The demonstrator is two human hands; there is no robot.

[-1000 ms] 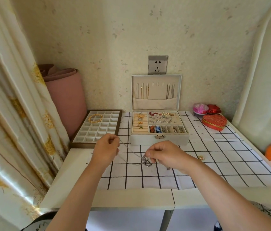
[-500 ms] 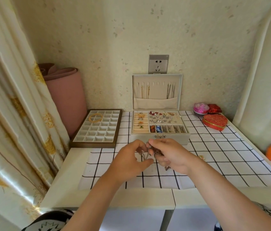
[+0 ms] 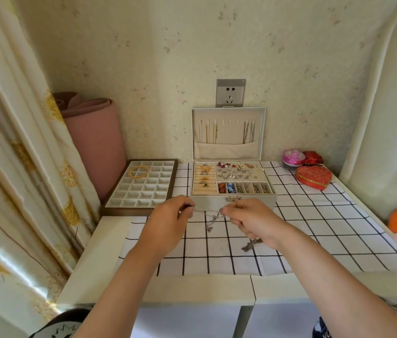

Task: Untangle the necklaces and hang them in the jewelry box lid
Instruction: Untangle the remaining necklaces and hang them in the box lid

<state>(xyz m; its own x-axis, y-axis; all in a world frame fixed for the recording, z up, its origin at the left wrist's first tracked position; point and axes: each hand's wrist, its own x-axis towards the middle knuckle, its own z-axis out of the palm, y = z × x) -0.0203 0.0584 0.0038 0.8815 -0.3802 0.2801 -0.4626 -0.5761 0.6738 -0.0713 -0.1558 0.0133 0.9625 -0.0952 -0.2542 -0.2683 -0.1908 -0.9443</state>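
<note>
A thin silver necklace (image 3: 211, 217) stretches between my two hands just in front of the open jewelry box (image 3: 232, 202). My left hand (image 3: 172, 219) pinches one end of the chain. My right hand (image 3: 248, 219) pinches the other end, and a tangled loop droops between them. More silver chain (image 3: 251, 245) dangles below my right hand onto the checked cloth. The box lid (image 3: 228, 113) stands upright against the wall, with several gold and silver chains hanging on its hooks and a few middle hooks bare.
A compartment tray (image 3: 144, 185) with a gold bangle sits left of the box. A pink roll (image 3: 94, 142) and a curtain stand at far left. A red heart-shaped box (image 3: 313, 178) and a pink round box (image 3: 293, 157) lie at right. A wall socket (image 3: 230, 92) is above the lid.
My hands, close together half a second ago, have drawn apart sideways, pulling the silver chain taut between them in front of the box.
</note>
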